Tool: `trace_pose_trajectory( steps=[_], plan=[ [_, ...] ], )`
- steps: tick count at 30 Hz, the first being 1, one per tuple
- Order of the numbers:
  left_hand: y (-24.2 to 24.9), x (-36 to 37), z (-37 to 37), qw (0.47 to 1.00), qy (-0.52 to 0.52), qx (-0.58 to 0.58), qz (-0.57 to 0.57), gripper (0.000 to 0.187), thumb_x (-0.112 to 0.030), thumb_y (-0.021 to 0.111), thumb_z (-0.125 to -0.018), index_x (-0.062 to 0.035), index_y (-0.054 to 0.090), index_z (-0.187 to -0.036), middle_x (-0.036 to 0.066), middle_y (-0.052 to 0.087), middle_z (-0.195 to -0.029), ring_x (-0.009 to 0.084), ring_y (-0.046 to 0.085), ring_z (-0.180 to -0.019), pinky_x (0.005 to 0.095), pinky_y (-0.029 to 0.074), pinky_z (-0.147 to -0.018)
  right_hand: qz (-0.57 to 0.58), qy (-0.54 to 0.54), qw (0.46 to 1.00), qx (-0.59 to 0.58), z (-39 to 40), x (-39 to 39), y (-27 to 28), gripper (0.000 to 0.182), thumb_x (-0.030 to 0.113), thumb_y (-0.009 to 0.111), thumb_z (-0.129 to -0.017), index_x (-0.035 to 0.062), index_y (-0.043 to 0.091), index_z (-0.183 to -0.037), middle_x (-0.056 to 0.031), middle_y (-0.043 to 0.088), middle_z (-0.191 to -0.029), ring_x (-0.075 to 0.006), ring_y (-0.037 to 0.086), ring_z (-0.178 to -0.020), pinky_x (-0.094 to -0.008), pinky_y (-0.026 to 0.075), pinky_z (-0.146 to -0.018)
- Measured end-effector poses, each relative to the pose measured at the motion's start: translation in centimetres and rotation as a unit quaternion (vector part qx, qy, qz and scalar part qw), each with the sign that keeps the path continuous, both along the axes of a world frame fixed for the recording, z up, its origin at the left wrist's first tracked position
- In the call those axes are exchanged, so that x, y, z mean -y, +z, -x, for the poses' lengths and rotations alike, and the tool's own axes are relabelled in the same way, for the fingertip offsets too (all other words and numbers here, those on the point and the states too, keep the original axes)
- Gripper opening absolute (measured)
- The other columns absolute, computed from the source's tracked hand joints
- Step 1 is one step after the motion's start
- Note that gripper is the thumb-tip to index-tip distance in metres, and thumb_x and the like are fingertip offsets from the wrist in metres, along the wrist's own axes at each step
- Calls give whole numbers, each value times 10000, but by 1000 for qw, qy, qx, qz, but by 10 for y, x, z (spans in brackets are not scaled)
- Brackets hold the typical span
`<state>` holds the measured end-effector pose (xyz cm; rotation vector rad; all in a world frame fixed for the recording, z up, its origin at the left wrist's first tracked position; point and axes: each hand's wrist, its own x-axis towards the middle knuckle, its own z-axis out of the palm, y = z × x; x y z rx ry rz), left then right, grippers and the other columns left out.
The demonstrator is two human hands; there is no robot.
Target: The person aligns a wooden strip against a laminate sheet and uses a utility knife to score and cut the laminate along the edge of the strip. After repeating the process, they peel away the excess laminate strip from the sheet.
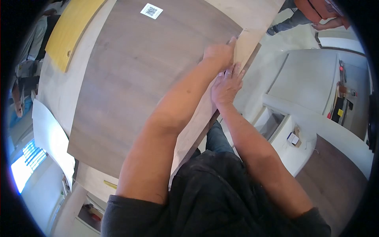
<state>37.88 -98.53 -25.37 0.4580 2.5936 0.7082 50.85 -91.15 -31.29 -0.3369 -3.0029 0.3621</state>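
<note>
A large brown wood-grain panel (130, 79) with a white QR-code label (151, 11) lies in front of me. Along its right edge runs a bare, light wood strip (195, 128). My left hand (219, 54) is closed at the panel's far right edge, one digit pointing along the border with the light wood. Whatever it may be gripping is hidden or too small to name. Just nearer to me, my right hand (228, 87) rests flat on the light strip, fingers stretched out and holding nothing.
A yellow board (71, 33) lies on the pale worktop (59, 89) at the left. To the right stand a grey-white cabinet surface (304, 79), an open drawer (272, 124) and a tray of tools (343, 102). Another person (312, 12) is at the upper right.
</note>
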Motion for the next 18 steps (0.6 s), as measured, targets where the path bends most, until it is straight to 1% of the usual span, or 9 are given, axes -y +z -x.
trace_pose_trajectory(
  steps=[2, 5, 8, 11, 13, 15, 17, 18],
  plan=[
    [8, 12, -23, 999, 3, 40, -13, 677, -220, 534, -964, -92, 289, -1581, 242, 711, -1128, 412, 691, -1024, 525, 538, -899, 3, -4, 1000, 9, 4, -2, 2, 654, 263, 533, -987, 18, 342, -1562, -202, 233, -1665, -511, 233, -1488, -640, 249, -1145],
    [-3, 39, -68, 999, 7, 34, -28, 712, -209, 552, -948, -93, 271, -1592, 248, 720, -1055, 420, 699, -980, 542, 539, -868, -19, 7, 1000, -9, 4, -8, -14, 658, 272, 543, -983, 17, 351, -1559, -198, 229, -1667, -496, 236, -1493, -623, 252, -1151],
    [-6, 68, -114, 999, -8, 43, -6, 733, -198, 561, -935, -113, 261, -1599, 254, 719, -966, 430, 703, -920, 554, 543, -845, -20, 0, 1000, -4, 2, -5, -5, 654, 271, 545, -986, 17, 353, -1557, -193, 227, -1668, -487, 235, -1498, -608, 252, -1163],
    [3, 99, -175, 998, 4, 65, 3, 752, -177, 561, -926, -141, 246, -1607, 244, 715, -869, 441, 700, -813, 554, 554, -782, -25, -9, 1000, 2, 3, 1, 1, 639, 260, 530, -998, 18, 347, -1560, -189, 227, -1669, -483, 237, -1500, -598, 257, -1166],
    [7, 125, -225, 997, 11, 71, -2, 760, -153, 552, -921, -163, 235, -1612, 234, 706, -810, 439, 691, -736, 550, 557, -709, -35, 0, 999, -9, 4, -1, 1, 626, 254, 518, -1007, 11, 345, -1557, -187, 229, -1668, -478, 240, -1500, -591, 263, -1166],
    [16, 150, -272, 993, 18, 117, 12, 776, -143, 552, -916, -161, 221, -1618, 230, 700, -781, 434, 687, -692, 552, 552, -663, -34, -1, 999, -11, 0, 3, 2, 613, 244, 506, -1015, 5, 343, -1555, -187, 231, -1667, -474, 243, -1500, -586, 267, -1166],
    [31, 168, -306, 982, 24, 184, 38, 769, -151, 550, -919, -161, 225, -1616, 237, 697, -786, 430, 690, -704, 557, 554, -673, -28, -7, 1000, -5, 1, 6, 7, 601, 231, 494, -1021, -3, 340, -1553, -188, 232, -1666, -472, 246, -1499, -583, 268, -1165],
    [35, 174, -318, 983, 22, 177, 50, 768, -154, 551, -919, -160, 228, -1616, 237, 696, -782, 431, 690, -701, 558, 555, -673, -23, -4, 1000, -6, 2, 7, 8, 601, 229, 495, -1020, -4, 341, -1552, -188, 231, -1666, -471, 244, -1500, -585, 265, -1166]
  ],
)
